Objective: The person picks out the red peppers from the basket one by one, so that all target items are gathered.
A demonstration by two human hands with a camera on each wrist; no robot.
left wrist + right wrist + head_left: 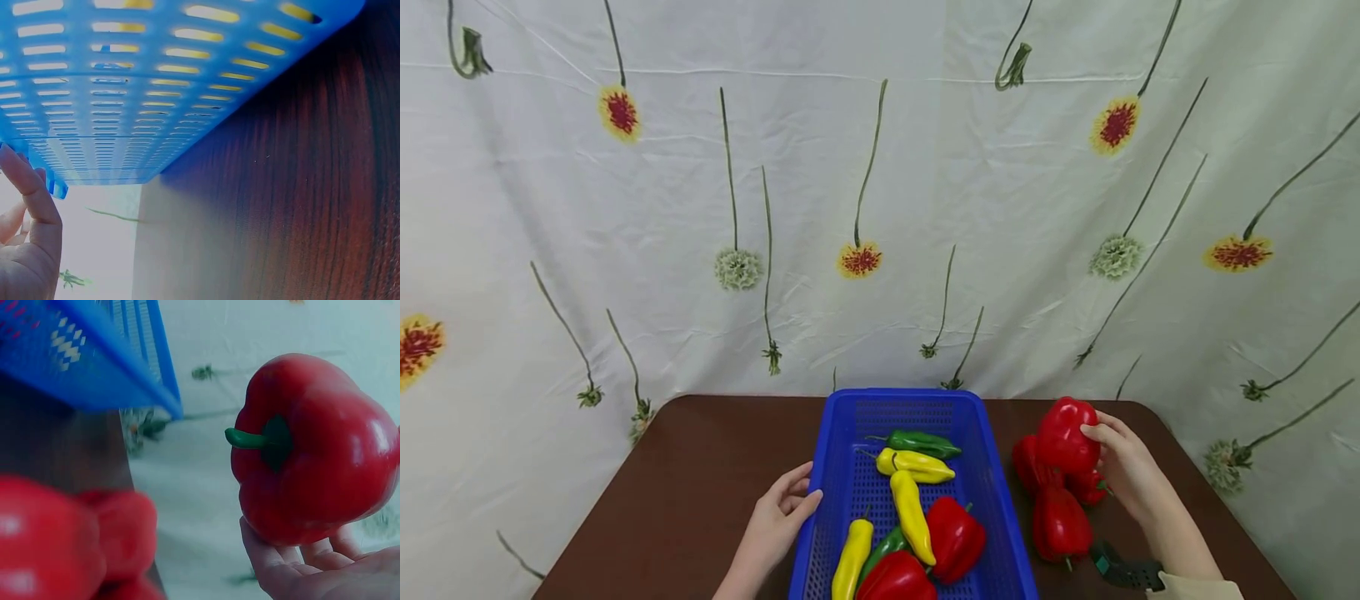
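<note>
In the head view my right hand (1123, 458) grips a red bell pepper (1067, 435) above other red bell peppers (1062, 523) to the right of the basket. The right wrist view shows the held pepper's green stem (250, 439) pointing left, with fingers (269, 556) beneath it. My left hand (780, 517) holds the left rim of a blue plastic basket (814, 508), thumb at the rim. Inside lie yellow peppers (912, 512), green peppers (923, 443) and red bell peppers (955, 540). Some are cut off by the frame's bottom edge.
A dark brown table (700, 467) carries the basket and the loose red peppers. Behind it hangs a pale cloth (820, 167) printed with flowers. A dark band (1123, 571) is on the right wrist.
</note>
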